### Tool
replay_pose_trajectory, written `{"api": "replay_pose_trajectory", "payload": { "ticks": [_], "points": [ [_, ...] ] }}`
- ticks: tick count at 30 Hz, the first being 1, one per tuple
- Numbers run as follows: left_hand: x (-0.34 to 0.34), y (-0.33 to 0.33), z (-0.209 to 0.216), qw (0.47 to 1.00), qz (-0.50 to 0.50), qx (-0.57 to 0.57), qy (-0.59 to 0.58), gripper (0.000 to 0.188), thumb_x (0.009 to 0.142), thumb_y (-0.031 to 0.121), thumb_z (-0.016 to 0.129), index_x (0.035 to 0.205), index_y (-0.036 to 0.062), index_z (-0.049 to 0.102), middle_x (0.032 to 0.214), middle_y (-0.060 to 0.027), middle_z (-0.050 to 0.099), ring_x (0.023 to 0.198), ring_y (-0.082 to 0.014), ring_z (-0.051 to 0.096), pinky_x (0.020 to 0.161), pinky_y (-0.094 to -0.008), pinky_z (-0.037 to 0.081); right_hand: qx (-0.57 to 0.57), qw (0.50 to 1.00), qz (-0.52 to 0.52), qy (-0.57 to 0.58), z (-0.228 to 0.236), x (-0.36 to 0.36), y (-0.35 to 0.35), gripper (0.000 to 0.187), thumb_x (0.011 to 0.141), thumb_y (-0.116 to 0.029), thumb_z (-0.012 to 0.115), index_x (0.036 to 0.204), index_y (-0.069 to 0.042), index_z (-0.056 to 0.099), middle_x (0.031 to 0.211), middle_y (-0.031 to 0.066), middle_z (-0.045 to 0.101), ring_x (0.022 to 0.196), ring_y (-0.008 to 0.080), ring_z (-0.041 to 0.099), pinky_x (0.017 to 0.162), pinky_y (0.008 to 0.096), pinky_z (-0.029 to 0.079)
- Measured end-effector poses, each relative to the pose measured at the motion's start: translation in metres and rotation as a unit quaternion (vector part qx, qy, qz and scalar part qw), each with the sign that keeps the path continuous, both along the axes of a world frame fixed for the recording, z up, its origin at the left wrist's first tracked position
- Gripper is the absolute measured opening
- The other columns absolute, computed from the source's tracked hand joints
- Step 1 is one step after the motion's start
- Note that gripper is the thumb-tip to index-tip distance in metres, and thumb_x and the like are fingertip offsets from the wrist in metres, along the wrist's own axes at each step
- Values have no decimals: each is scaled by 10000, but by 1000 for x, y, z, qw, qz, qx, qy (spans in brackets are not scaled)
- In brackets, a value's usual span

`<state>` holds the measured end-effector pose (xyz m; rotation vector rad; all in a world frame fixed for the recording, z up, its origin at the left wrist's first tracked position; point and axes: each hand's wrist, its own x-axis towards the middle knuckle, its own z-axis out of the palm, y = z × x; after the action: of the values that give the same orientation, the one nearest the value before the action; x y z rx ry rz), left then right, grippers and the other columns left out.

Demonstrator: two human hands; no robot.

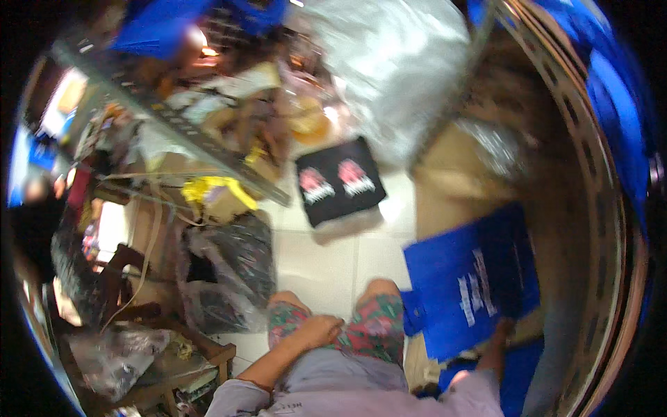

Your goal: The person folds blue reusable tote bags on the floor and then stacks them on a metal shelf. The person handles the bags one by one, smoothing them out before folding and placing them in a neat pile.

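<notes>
Currently resting the left hand (324, 331) on patterned shorts (375, 323) at the lower centre of the frame, curled into a loose fist, seemingly around nothing. At lower right, reaching with the right hand (504, 330) to the bottom edge of a flat blue panel (445, 264); cannot tell its openness or grip through the blur. Near centre, showing a black bundle (336, 198) above pale floor tiles (316, 260).

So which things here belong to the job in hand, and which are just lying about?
Seem to belong:
blue printed sheet, right hand at its edge
perhaps black printed bundle, untouched

Apparently lying about:
yellow strip
dark plastic bag
silvery sheet
</notes>
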<state>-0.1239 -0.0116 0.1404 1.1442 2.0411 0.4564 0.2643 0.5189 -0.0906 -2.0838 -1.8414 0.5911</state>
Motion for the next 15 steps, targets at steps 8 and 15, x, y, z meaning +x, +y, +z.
{"api": "replay_pose_trajectory", "payload": {
  "ticks": [8,15],
  "points": [
    [-25,-11,12,998,50,34,15,331,868,222,505,1120,21,582,1008,-195,631,935,-368,602,822,-453,478,-80,846,229,474,175,-339,-85,278,891,-88,561,1145,18,525,1021,88,589,863,162,578,696,259,491],
    [-59,-21,29,982,157,107,24,328,881,254,522,1124,47,597,1000,-170,647,908,-341,620,801,-421,492,-378,475,568,556,492,-625,-247,536,961,-380,461,1313,16,383,1252,203,507,1097,285,564,900,381,482]
  ]
}}
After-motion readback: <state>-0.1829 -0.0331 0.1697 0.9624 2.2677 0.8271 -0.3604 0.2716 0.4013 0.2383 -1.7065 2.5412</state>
